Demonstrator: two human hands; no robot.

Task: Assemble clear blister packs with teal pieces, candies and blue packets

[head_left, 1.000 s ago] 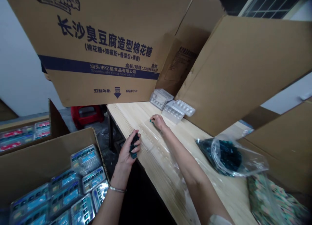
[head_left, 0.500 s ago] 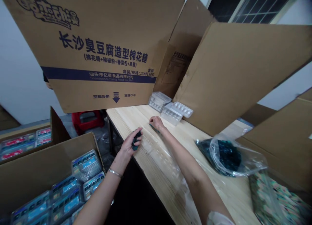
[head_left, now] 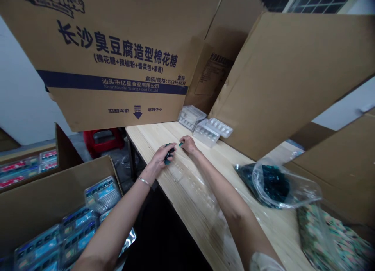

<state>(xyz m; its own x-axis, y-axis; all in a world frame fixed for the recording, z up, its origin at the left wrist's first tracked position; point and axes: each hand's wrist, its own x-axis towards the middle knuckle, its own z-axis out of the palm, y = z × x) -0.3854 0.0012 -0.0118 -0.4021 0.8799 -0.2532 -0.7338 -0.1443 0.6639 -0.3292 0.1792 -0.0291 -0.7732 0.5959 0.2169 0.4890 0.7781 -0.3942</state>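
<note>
My left hand [head_left: 164, 154] is closed around several small, dark green, shiny packets [head_left: 169, 155]. Close beside it, my right hand [head_left: 188, 143] pinches one small green packet [head_left: 181, 144] between thumb and fingertips. Both hands are over the near edge of the wooden table [head_left: 152, 135]. Clear plastic trays [head_left: 196, 185] with moulded hollows lie in a row below my right forearm, partly hidden by it. Farther back, more clear trays [head_left: 207, 132] stand stacked against the cardboard.
Large cardboard panels [head_left: 123, 67] wall the table's back. At right lie an open clear bag of dark green packets [head_left: 275, 185] and a bag of multicoloured packets [head_left: 334, 236]. At lower left, a carton [head_left: 88, 169] holds blue-labelled packs. A red stool [head_left: 104, 142] stands behind.
My left hand has moved right and up, closer to my right hand. The green packet at my right fingertips now shows more plainly. The view has shifted slightly.
</note>
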